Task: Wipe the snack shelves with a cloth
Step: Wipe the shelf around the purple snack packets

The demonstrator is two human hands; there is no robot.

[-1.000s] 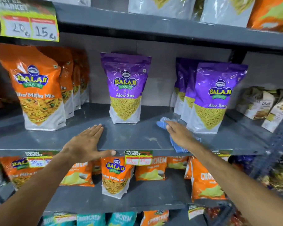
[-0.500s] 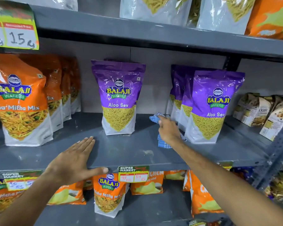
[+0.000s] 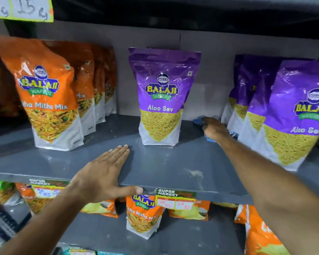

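Shelf (image 3: 173, 162): grey metal, scuffed.
Left hand (image 3: 99, 177): flat, fingers spread, palm down at the front edge.
Right hand (image 3: 214, 128): pressed on blue cloth (image 3: 198, 120) (mostly hidden), deep at the back between Aloo Sev pouches (image 3: 162, 96); grip unclear.

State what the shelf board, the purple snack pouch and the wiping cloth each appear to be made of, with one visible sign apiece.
Shelf board: probably painted metal; grey, thin folded edge, scuffed patches.
Purple snack pouch: glossy plastic film; crinkles and bright glare.
Cloth: soft woven fabric, blue, bunched under the right hand; blurred, so weave unclear.
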